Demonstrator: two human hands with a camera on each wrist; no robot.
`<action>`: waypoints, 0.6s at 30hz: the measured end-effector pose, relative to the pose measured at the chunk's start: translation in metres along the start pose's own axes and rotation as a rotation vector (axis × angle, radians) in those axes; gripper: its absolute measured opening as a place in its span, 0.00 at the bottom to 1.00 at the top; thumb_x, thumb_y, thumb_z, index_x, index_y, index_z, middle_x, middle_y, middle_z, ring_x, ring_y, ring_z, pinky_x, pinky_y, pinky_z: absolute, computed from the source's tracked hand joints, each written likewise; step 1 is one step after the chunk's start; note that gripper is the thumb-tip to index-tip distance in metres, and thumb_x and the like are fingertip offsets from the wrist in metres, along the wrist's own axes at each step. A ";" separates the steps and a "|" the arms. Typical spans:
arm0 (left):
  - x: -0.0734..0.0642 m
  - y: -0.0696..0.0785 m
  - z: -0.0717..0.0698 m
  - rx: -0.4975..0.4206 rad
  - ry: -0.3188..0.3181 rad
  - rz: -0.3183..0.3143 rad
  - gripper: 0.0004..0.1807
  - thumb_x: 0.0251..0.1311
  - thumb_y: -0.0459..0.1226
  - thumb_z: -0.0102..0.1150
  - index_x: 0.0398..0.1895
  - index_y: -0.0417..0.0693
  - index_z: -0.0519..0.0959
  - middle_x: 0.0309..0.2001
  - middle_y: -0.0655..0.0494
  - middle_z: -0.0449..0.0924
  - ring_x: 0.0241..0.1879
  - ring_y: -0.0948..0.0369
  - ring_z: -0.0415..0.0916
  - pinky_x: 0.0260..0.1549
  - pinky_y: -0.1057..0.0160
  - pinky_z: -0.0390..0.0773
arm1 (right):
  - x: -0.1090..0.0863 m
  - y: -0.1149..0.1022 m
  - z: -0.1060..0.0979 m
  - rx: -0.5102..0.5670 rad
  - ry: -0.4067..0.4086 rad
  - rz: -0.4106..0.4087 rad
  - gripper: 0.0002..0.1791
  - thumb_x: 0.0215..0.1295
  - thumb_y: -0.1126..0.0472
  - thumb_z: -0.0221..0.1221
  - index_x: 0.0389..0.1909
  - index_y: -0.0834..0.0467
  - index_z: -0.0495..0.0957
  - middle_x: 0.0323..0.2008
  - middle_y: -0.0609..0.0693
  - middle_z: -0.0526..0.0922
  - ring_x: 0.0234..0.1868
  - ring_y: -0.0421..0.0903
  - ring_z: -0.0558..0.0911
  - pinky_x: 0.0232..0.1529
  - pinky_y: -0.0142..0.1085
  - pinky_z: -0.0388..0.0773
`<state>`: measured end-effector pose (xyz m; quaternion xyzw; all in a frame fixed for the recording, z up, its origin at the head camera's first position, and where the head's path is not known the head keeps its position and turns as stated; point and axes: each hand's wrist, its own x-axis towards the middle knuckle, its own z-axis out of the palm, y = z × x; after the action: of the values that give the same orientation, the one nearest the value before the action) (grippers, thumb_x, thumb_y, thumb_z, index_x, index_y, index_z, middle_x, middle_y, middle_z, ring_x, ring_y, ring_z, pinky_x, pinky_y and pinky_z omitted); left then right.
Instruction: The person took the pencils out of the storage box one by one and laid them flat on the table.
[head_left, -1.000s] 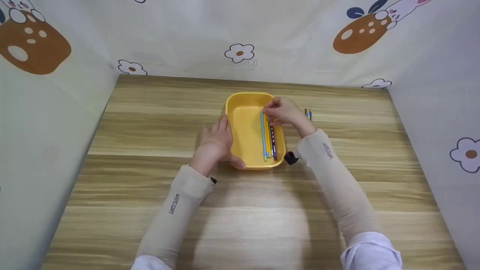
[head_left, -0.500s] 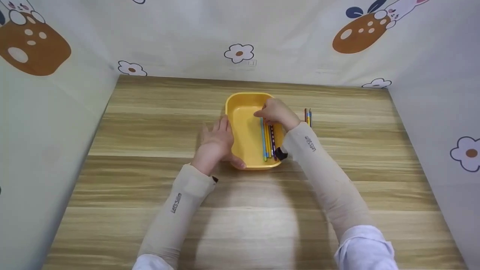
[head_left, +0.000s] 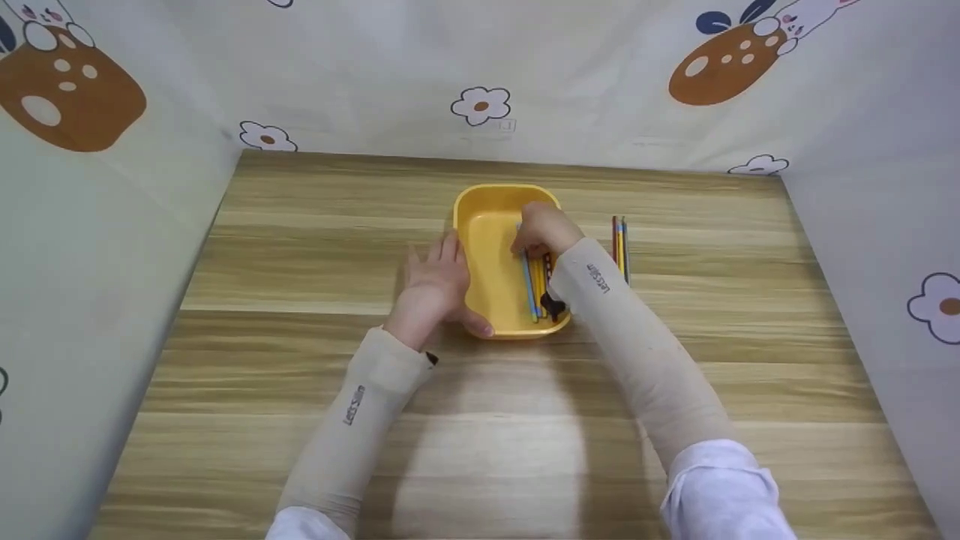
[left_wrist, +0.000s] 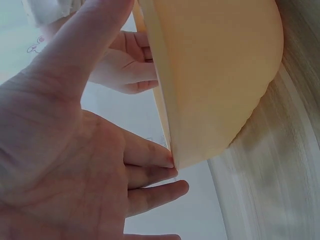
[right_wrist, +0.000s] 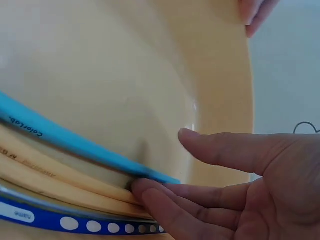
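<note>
My left hand [head_left: 435,285] rests along the left wall of a yellow plastic tray [head_left: 487,281]. In the left wrist view its fingers are straight, with fingertips at the tray's rim [left_wrist: 162,65]. My right hand [head_left: 547,227] reaches inside the tray over several pencils. The right wrist view shows its fingertips touching a light blue pencil [right_wrist: 75,140] and yellow pencils [right_wrist: 65,175], the thumb held apart from them. A dark blue pencil with white dots [right_wrist: 50,217] lies alongside, nearest the tray's right side. The pencils' far ends are partly hidden by this hand.
More pencils [head_left: 620,244], one red-brown, one yellow, one dark, lie on the wood-grain table [head_left: 300,360] right of the tray, partly behind the right sleeve [head_left: 622,322]. A white patterned backdrop [head_left: 375,82] encloses the table's back and sides.
My right hand has moved left and nearer over the pencils inside the tray. The light blue pencil has tilted slightly. More of the pencils on the table shows. My left hand stays in place.
</note>
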<state>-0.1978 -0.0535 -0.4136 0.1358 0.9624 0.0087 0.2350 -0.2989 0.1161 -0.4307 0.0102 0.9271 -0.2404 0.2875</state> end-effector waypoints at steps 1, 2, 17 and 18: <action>0.000 0.000 0.000 0.000 0.001 -0.001 0.80 0.23 0.73 0.65 0.73 0.36 0.38 0.75 0.42 0.35 0.73 0.47 0.40 0.67 0.36 0.43 | 0.001 -0.001 0.000 -0.035 -0.001 0.008 0.09 0.52 0.64 0.67 0.30 0.64 0.77 0.20 0.51 0.77 0.18 0.43 0.76 0.22 0.31 0.77; 0.000 0.001 0.000 -0.003 0.002 -0.001 0.80 0.23 0.73 0.65 0.73 0.36 0.38 0.75 0.42 0.35 0.73 0.47 0.40 0.67 0.36 0.43 | 0.002 -0.002 0.001 -0.078 -0.001 0.011 0.10 0.51 0.64 0.68 0.31 0.64 0.79 0.22 0.52 0.78 0.19 0.43 0.78 0.23 0.31 0.77; 0.000 0.000 0.001 0.012 0.013 0.007 0.79 0.24 0.74 0.65 0.73 0.36 0.38 0.75 0.42 0.34 0.73 0.47 0.41 0.66 0.36 0.44 | 0.010 -0.004 0.011 -0.250 0.091 -0.068 0.10 0.43 0.68 0.71 0.26 0.65 0.80 0.13 0.49 0.75 0.11 0.39 0.73 0.15 0.27 0.73; 0.000 0.001 0.001 0.015 0.011 0.005 0.80 0.24 0.74 0.65 0.73 0.36 0.38 0.75 0.42 0.34 0.73 0.47 0.41 0.66 0.36 0.44 | 0.011 -0.004 0.011 -0.216 0.075 -0.057 0.10 0.44 0.68 0.71 0.26 0.65 0.79 0.14 0.50 0.75 0.12 0.39 0.74 0.16 0.27 0.74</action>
<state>-0.1973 -0.0529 -0.4139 0.1401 0.9633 0.0030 0.2289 -0.3029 0.1067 -0.4430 -0.0384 0.9576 -0.1465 0.2453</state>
